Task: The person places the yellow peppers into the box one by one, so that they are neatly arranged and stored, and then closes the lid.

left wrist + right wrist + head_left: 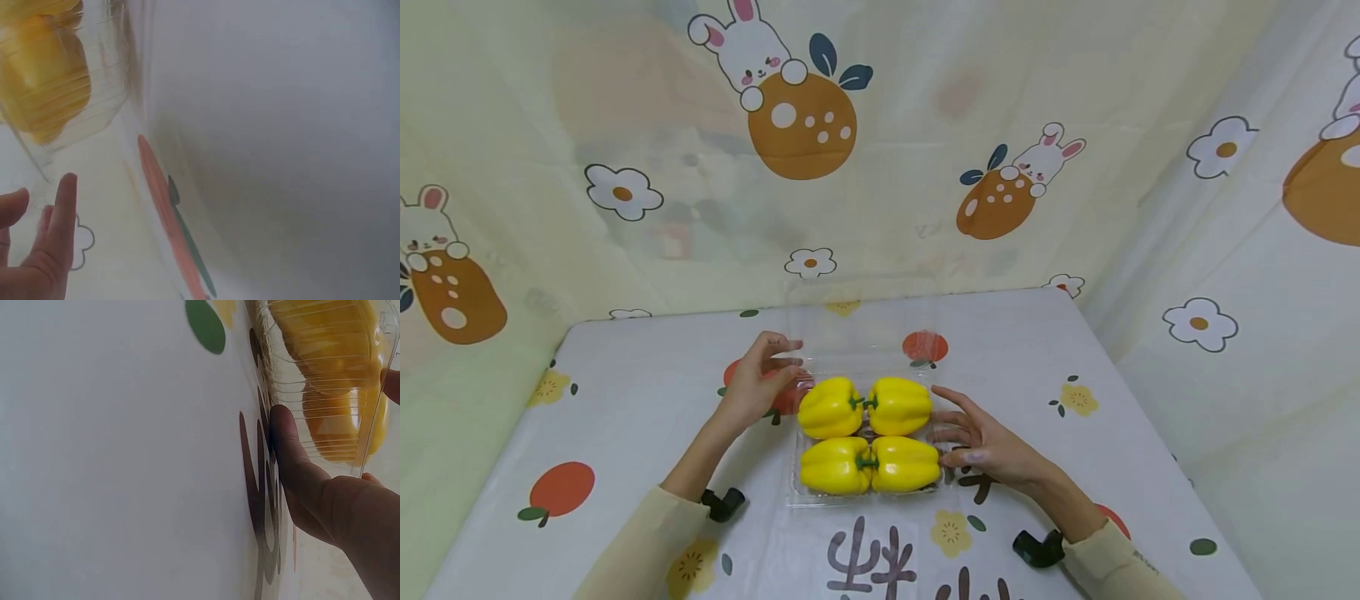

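Several yellow bell peppers (pixel 901 406) lie in two rows in a clear plastic clamshell box (pixel 796 497) on the table. The box's transparent lid (pixel 865 333) is raised at the far side, hard to make out. By the box's far left corner is my left hand (pixel 758 382), thumb and fingers apart. The left wrist view shows those fingertips (pixel 67 181) close to the clear plastic edge; contact is unclear. At the right wall my right hand (pixel 988 437) touches the box with extended fingers, and its thumb (pixel 284 425) lies low along the ribbed side.
A patterned cloth (pixel 647 417) with fruit, flowers and dark lettering covers the table. Behind it hangs a curtain (pixel 895 208) printed with rabbits, and similar cloth encloses both sides. Black devices (pixel 1039 550) sit at both wrists.
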Motion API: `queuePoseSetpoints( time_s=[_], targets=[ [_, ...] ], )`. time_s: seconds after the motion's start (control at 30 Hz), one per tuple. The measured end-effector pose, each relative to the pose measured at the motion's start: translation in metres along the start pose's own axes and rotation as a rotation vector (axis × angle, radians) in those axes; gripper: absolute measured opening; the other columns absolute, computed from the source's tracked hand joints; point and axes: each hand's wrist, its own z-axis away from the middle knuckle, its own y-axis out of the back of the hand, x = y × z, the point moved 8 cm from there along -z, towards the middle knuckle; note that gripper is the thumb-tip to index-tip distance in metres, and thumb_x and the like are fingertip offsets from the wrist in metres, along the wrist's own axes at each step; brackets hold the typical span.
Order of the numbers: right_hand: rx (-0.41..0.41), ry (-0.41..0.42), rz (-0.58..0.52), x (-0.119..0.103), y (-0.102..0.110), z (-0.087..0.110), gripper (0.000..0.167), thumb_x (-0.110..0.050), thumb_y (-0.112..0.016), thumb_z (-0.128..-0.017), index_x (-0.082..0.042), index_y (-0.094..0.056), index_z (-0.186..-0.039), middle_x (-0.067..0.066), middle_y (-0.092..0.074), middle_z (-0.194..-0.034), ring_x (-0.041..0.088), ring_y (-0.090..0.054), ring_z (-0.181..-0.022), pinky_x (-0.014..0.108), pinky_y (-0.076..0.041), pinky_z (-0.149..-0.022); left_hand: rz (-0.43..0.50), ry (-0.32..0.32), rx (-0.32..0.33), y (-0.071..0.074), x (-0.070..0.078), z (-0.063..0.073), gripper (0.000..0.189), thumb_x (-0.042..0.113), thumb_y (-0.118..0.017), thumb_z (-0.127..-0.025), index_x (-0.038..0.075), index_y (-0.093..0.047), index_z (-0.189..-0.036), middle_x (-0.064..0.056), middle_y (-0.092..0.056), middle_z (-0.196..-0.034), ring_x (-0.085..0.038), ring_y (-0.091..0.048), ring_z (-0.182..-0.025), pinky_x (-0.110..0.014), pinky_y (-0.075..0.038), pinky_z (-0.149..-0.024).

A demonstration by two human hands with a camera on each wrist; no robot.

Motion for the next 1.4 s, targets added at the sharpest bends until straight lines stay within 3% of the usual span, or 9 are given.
queuePoseSetpoints(
  time_s=[0.33,0.6,0.73,0.83,0.97,1.07,1.23,1.4],
  targets=[
    [0.002,0.003,-0.001,0.002,0.000,0.000,0.106,-0.011,-0.075,-0.091,-0.024,-0.008,-0.171,0.027,-0.027,-0.171,0.044,-0.048,-0.144,0.036,-0.057,-0.104,-0.088,-0.053,-0.015,0.003,0.004,0.010,0.011,0.009,-0.068,-0.102,0.010,-0.061,-0.109,-0.016,-0.064,-0.148,-0.040,-0.065,-0.132,-0.050,-0.061,-0.100],
    [0.002,0.004,0.004,0.002,0.000,0.000,0.105,-0.012,-0.075,-0.091,-0.025,-0.010,-0.171,0.027,-0.029,-0.169,0.043,-0.048,-0.144,0.037,-0.057,-0.105,-0.194,-0.021,-0.026,0.004,0.000,0.020,0.016,0.010,-0.067,-0.103,0.011,-0.064,-0.119,-0.016,-0.071,-0.132,-0.044,-0.064,-0.130,-0.058,-0.060,-0.099],
    [0.005,-0.001,0.017,0.002,0.000,0.000,0.104,-0.014,-0.075,-0.091,-0.026,-0.011,-0.171,0.026,-0.030,-0.169,0.043,-0.048,-0.144,0.039,-0.056,-0.106,-0.189,-0.038,-0.039,0.004,-0.001,0.026,0.019,0.004,-0.064,-0.103,0.008,-0.066,-0.121,-0.016,-0.067,-0.141,-0.043,-0.065,-0.129,-0.061,-0.057,-0.103],
    [0.008,-0.001,0.021,0.002,0.000,0.000,0.103,-0.013,-0.075,-0.091,-0.027,-0.011,-0.171,0.026,-0.032,-0.168,0.045,-0.048,-0.145,0.039,-0.057,-0.106,-0.187,-0.075,-0.049,0.006,0.000,0.030,0.019,0.001,-0.056,-0.105,0.008,-0.067,-0.119,-0.016,-0.067,-0.143,-0.040,-0.066,-0.123,-0.058,-0.059,-0.101],
    [-0.008,0.025,-0.002,0.001,-0.001,0.001,0.103,-0.010,-0.073,-0.093,-0.025,-0.008,-0.171,0.025,-0.032,-0.169,0.046,-0.047,-0.147,0.036,-0.057,-0.106,-0.170,-0.085,-0.081,0.009,0.001,0.040,0.024,0.002,-0.048,-0.107,0.010,-0.068,-0.118,-0.015,-0.071,-0.128,-0.032,-0.067,-0.107,-0.045,-0.064,-0.089],
    [-0.029,0.043,-0.028,0.000,-0.002,0.001,0.103,-0.007,-0.072,-0.092,-0.025,-0.007,-0.171,0.022,-0.033,-0.170,0.041,-0.049,-0.146,0.031,-0.054,-0.110,-0.160,-0.042,-0.132,0.010,0.001,0.049,0.027,0.010,-0.047,-0.110,0.011,-0.067,-0.128,-0.013,-0.069,-0.129,-0.032,-0.068,-0.109,-0.038,-0.065,-0.085],
    [-0.041,0.044,-0.036,-0.001,-0.002,0.002,0.104,-0.006,-0.074,-0.093,-0.023,-0.006,-0.170,0.021,-0.034,-0.170,0.026,-0.056,-0.140,0.026,-0.053,-0.111,-0.162,0.046,-0.224,0.011,0.005,0.068,0.040,0.030,-0.045,-0.114,0.012,-0.057,-0.147,-0.015,-0.061,-0.150,-0.042,-0.063,-0.130,-0.042,-0.065,-0.090],
    [-0.045,0.044,-0.059,-0.002,-0.003,0.002,0.103,-0.004,-0.074,-0.093,-0.023,-0.007,-0.170,0.023,-0.034,-0.169,0.020,-0.059,-0.137,0.027,-0.054,-0.110,-0.075,0.127,-0.323,0.007,0.009,0.084,0.054,0.038,-0.054,-0.110,0.014,-0.046,-0.158,-0.018,-0.052,-0.159,-0.041,-0.058,-0.136,-0.037,-0.065,-0.088]
  ],
)
